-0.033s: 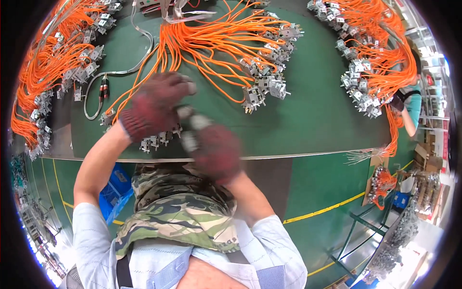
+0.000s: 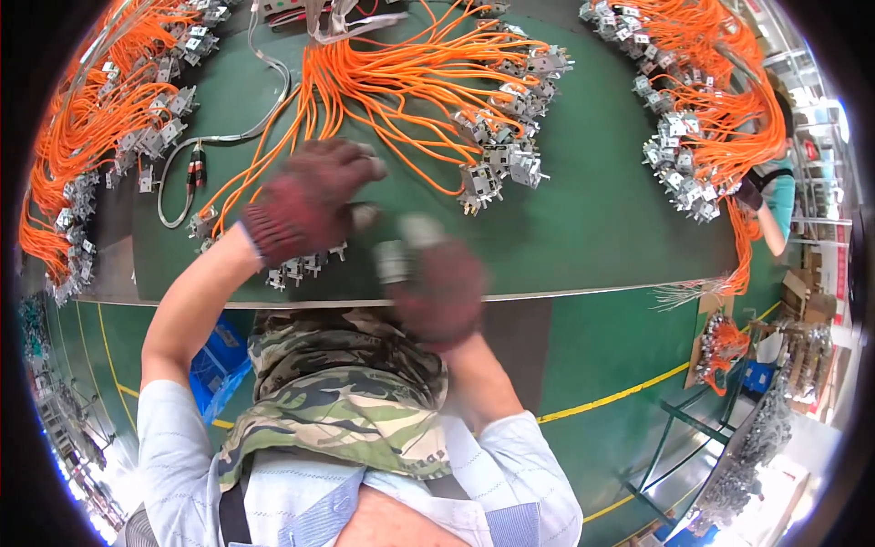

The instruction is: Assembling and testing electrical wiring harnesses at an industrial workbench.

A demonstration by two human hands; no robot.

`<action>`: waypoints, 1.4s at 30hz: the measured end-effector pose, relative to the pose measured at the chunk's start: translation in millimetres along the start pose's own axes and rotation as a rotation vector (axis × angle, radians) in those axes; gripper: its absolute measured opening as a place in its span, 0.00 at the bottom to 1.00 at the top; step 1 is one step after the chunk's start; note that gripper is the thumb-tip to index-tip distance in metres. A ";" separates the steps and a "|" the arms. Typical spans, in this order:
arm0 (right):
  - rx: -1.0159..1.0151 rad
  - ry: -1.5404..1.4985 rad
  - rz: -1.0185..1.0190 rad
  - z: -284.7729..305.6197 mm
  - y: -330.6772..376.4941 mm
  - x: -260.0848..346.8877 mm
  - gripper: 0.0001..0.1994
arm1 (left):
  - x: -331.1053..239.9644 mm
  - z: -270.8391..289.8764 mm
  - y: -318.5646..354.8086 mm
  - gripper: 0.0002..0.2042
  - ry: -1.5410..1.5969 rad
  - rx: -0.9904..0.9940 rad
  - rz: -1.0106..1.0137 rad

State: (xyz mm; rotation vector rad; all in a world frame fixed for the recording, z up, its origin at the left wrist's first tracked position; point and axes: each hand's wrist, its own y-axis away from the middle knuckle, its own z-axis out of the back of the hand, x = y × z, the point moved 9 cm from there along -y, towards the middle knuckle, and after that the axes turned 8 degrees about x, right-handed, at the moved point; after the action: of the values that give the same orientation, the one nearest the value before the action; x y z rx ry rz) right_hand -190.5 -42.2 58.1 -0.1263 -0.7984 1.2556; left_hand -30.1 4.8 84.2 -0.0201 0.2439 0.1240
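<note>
My left hand (image 2: pixel 308 202), in a dark red knit glove with greyish fingertips, is over the near part of the green table. Its fingers bend to the right, the thumb apart from them, with nothing visible between. My right hand (image 2: pixel 439 290), gloved alike, is at the table's front edge; motion smears its fingers. Orange cables (image 2: pixel 342 77) fan out from the far middle, some running under my left hand. Grey metal connectors (image 2: pixel 296 270) stick out below that hand. A larger cluster of connectors (image 2: pixel 501 164) lies to the right, apart from both hands.
Bundles of orange cables lie at the left (image 2: pixel 73 155) and right (image 2: pixel 729 118) sides. A grey cable (image 2: pixel 219 139) curves beside my left hand. A co-worker's gloved hand (image 2: pixel 749 193) touches the right bundle. A blue bag (image 2: pixel 219 356) is below the front edge (image 2: pixel 565 294).
My right hand has moved right, away from my left hand, which has shifted slightly right too. The gap between them is wider. The cables look unmoved.
</note>
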 end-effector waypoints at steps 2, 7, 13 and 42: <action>-0.213 0.195 -0.208 42.6 8.7 -37.5 0.31 | -16.7 -18.1 -25.8 0.27 -0.075 0.070 -0.010; -0.163 0.188 -0.281 16.0 -21.6 -89.7 0.32 | -37.8 -81.1 -75.0 0.32 -0.203 -0.161 -0.072; -0.077 0.100 -0.347 18.1 -10.1 -84.2 0.29 | -37.0 -79.8 -50.7 0.20 -0.258 0.196 -0.225; 0.131 0.603 -0.121 61.7 -48.9 -34.0 0.12 | -34.6 26.5 -64.2 0.12 -0.406 -0.197 -0.353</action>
State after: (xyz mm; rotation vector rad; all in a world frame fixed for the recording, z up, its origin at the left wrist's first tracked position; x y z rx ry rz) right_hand -191.4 -109.2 111.6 -0.3277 -0.1989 1.0672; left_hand -49.1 -62.1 118.6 -0.2300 -0.1798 -0.2002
